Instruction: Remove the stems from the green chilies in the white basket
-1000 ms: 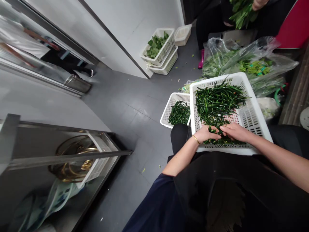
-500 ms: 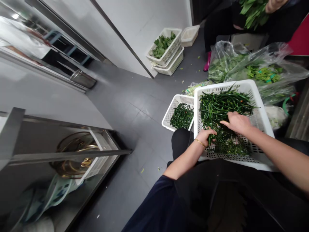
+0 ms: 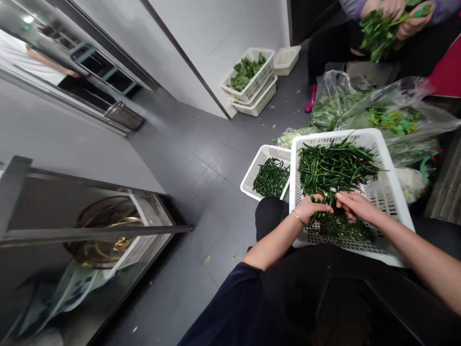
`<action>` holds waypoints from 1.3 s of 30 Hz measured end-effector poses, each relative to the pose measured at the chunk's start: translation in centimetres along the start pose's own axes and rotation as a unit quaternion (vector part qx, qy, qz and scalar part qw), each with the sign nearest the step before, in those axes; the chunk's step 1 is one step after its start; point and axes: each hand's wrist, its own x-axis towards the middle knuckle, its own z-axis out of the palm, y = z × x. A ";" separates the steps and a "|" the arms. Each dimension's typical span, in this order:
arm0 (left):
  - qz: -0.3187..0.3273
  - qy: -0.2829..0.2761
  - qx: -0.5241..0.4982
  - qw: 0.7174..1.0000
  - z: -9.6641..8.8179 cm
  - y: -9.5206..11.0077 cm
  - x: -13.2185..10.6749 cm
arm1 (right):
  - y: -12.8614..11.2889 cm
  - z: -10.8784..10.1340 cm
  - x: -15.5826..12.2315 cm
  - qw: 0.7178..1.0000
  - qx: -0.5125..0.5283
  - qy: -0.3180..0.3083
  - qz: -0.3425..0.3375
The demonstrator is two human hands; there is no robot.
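Note:
A large white plastic basket point(image 3: 396, 204) rests on my lap. Long green chili peppers point(image 3: 334, 166) are heaped in its far part, and a pile of small green stems and scraps point(image 3: 345, 228) lies in the near part. My left hand point(image 3: 310, 208) is closed around a few green chilies over the scraps, thumb pointing right. Fingertips pinched, my right hand point(image 3: 355, 204) meets the chilies from the other side; what lies between those fingertips is too small to make out. A smaller white basket point(image 3: 248, 185) with more green chilies stands on the floor to the left.
Plastic bags of leafy greens point(image 3: 338, 103) lie beyond the lap basket. Stacked white baskets point(image 3: 254, 103) stand by the wall. A co-worker's hands point(image 3: 414, 26) hold leafy greens at top right. A metal shelf point(image 3: 108, 233) is at left, with a steel bin point(image 3: 124, 115) farther back.
My right hand has drawn back from the chili heap towards my left hand, and the fingertips now nearly meet. The co-worker's hands and greens show more fully.

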 end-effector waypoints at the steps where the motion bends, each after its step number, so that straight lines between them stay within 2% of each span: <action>1: -0.006 -0.027 0.028 0.999 -0.2 0.2 -0.6 | -0.2 -0.2 0.2 1.000 -0.003 -0.006 -0.002; 3: -0.014 -0.055 0.065 0.996 -0.4 0.7 -1.5 | -0.5 -0.4 0.5 0.997 -0.065 -0.011 -0.039; 5: -0.018 -0.054 0.059 0.997 -0.4 1.0 -1.9 | -0.9 -0.2 0.7 0.975 -0.188 0.036 -0.114; 7: -0.026 -0.049 0.032 0.998 -0.2 0.9 -2.0 | -1.3 0.0 0.8 0.917 -0.337 0.099 -0.191; 8: -0.031 -0.045 0.021 0.998 0.0 0.8 -1.9 | -1.6 0.0 0.9 0.883 -0.403 0.120 -0.207; 9: -0.036 -0.039 0.015 0.998 0.1 0.7 -1.8 | -1.9 -0.1 1.1 0.856 -0.458 0.133 -0.202; 11: -0.041 -0.018 0.011 0.999 0.2 0.5 -1.6 | -2.8 -0.5 2.1 0.821 -0.526 0.155 -0.157; 14: -0.038 0.019 -0.001 0.999 0.1 0.5 -1.6 | -4.8 -1.4 4.6 0.790 -0.571 0.196 -0.110; 16: -0.031 0.034 -0.015 0.999 -0.1 0.7 -1.7 | -6.0 -2.0 6.3 0.780 -0.587 0.192 -0.098; 18: -0.010 0.050 -0.033 0.998 -0.3 1.1 -1.9 | -6.7 -2.4 7.2 0.787 -0.583 0.179 -0.094; 20: 0.022 0.060 -0.047 0.997 -0.6 1.6 -2.0 | -6.6 -2.7 6.9 0.813 -0.538 0.190 -0.116; 22: 0.051 0.065 -0.052 0.995 -0.6 1.8 -2.0 | -6.0 -2.9 5.5 0.869 -0.436 0.194 -0.129; 24: 0.058 0.049 -0.049 0.996 -0.5 1.8 -1.7 | -5.2 -2.7 3.5 0.940 -0.283 0.159 -0.103; 26: 0.040 0.007 -0.041 0.998 0.0 1.4 -1.4 | -4.5 -2.1 1.8 0.982 -0.125 0.121 -0.069; 28: 0.018 -0.017 -0.014 1.000 0.5 0.7 -1.1 | -4.0 -1.5 0.7 0.992 -0.020 0.106 -0.063; 32: 0.039 0.065 0.028 0.997 0.9 -0.2 -1.4 | -3.4 -0.6 -0.1 0.993 0.067 0.079 -0.051; 34: 0.053 0.083 0.033 0.995 0.6 -0.2 -2.0 | -2.9 -0.1 -0.5 0.993 0.094 0.066 -0.025; 36: 0.046 0.054 0.047 0.996 0.3 -0.2 -2.7 | -2.2 0.7 -1.2 0.992 0.118 0.041 0.000; 39: -0.003 -0.039 0.073 0.997 0.2 -0.7 -3.3 | -0.9 2.4 -2.4 0.994 0.105 0.035 -0.005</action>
